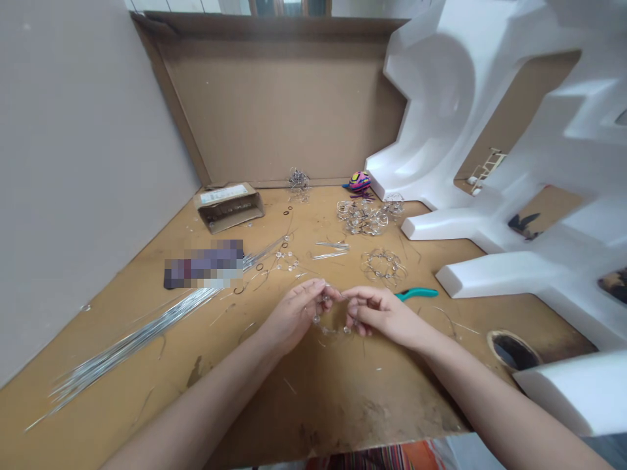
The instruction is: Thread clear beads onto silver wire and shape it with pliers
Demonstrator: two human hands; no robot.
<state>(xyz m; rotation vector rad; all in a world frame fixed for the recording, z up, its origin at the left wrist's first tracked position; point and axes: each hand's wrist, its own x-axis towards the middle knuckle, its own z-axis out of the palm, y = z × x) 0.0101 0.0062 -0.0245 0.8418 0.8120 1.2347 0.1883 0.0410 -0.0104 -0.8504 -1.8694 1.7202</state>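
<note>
Between my two hands is a ring of clear beads on thin wire (pixel 330 331), held just above the table. My left hand (pixel 301 310) pinches the ring's left side, its fingertips by the beads. On the other side my right hand (pixel 375 312) has its fingers curled on the ring, the index fingertip reaching toward the left fingers. Exactly where the wire passes between the fingertips is too small to make out. Teal-handled pliers (pixel 418 293) lie just beyond my right hand, partly behind it. A finished-looking beaded wire ring (pixel 383 264) rests farther back.
Long straight wires (pixel 142 336) lie in a bundle at left, beside a blurred purple object (pixel 203 264). A small cardboard box (pixel 230 209) stands behind. Several beaded wire pieces (pixel 362 215) sit at the back right. White foam blocks (pixel 480 274) border the right, near a round hole (pixel 513 350).
</note>
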